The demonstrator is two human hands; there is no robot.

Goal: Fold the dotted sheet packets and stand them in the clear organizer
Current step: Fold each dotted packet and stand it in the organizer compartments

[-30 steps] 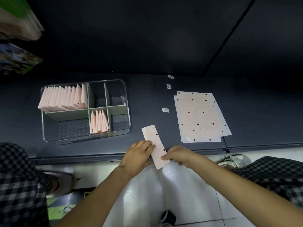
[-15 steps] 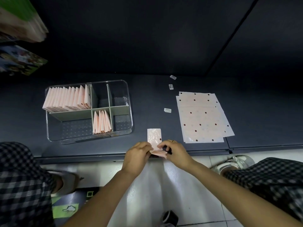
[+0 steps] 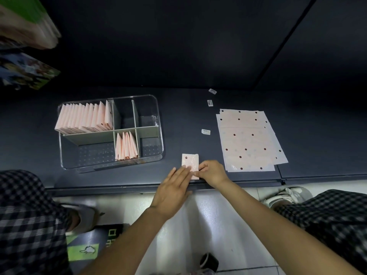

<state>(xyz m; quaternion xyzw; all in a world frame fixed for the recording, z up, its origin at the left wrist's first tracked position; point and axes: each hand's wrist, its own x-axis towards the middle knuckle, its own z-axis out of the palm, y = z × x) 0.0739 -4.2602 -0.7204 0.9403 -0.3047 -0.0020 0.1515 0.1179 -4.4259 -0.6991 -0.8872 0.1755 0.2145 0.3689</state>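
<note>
A small folded pink dotted packet [image 3: 190,161] lies flat near the front edge of the dark shelf. My left hand [image 3: 174,187] lies flat with straight fingers pressing its near left part. My right hand [image 3: 211,172] pinches its near right edge with curled fingers. The clear organizer [image 3: 158,124] stands to the left; a long row of folded packets [image 3: 85,118] stands in its back-left compartment, and several more packets [image 3: 126,146] stand in a middle front compartment. A stack of flat unfolded dotted sheets [image 3: 248,139] lies to the right.
Three small white labels [image 3: 205,132] [image 3: 210,102] [image 3: 212,91] lie on the shelf between the organizer and the sheets. My checked knees frame both sides, shoes on the pale tiled floor below. Stacked goods sit at the upper left.
The long strip has been folded in half into a short packet. My left hand went from curled on the strip to flat, pressing the fold down; my right hand stays at the right edge.
</note>
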